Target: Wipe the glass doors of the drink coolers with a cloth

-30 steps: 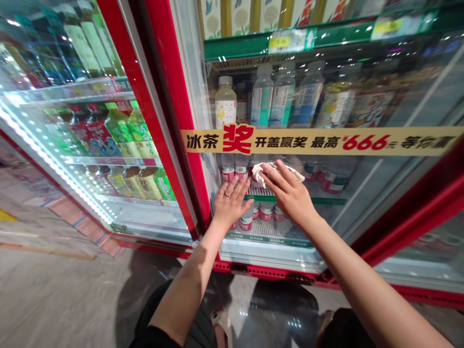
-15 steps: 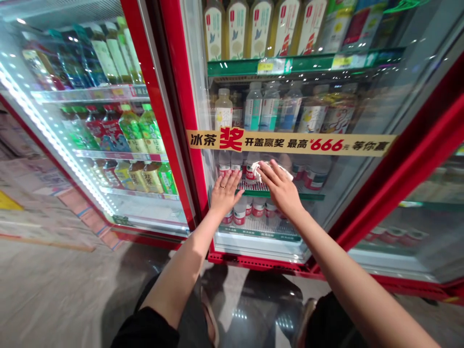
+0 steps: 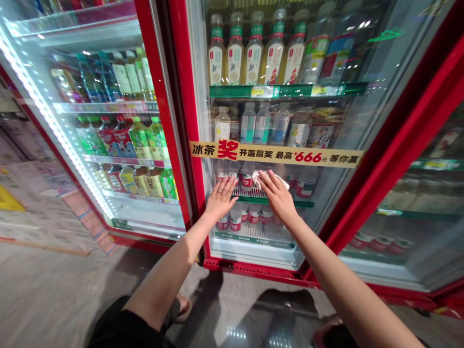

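Note:
My left hand lies against the glass door of a red-framed drinks fridge, fingers spread, with a ring on one finger and nothing in it. To its right, my right hand presses a crumpled white cloth on the same glass; the palm and fingers cover part of the cloth. Just above both hands, a yellow sticker strip with black and red characters runs across the door. Behind the glass, bottles with red and white labels stand on a shelf.
Left of the red door frame stands a lit fridge with several rows of bottles. Another fridge section is at the right. Stacked cartons are at far left. The grey floor is shiny.
The view has tilted up, so the upper shelf of bottles shows more fully and the strip sits lower. Both hands stay on the glass, the right one still with the cloth.

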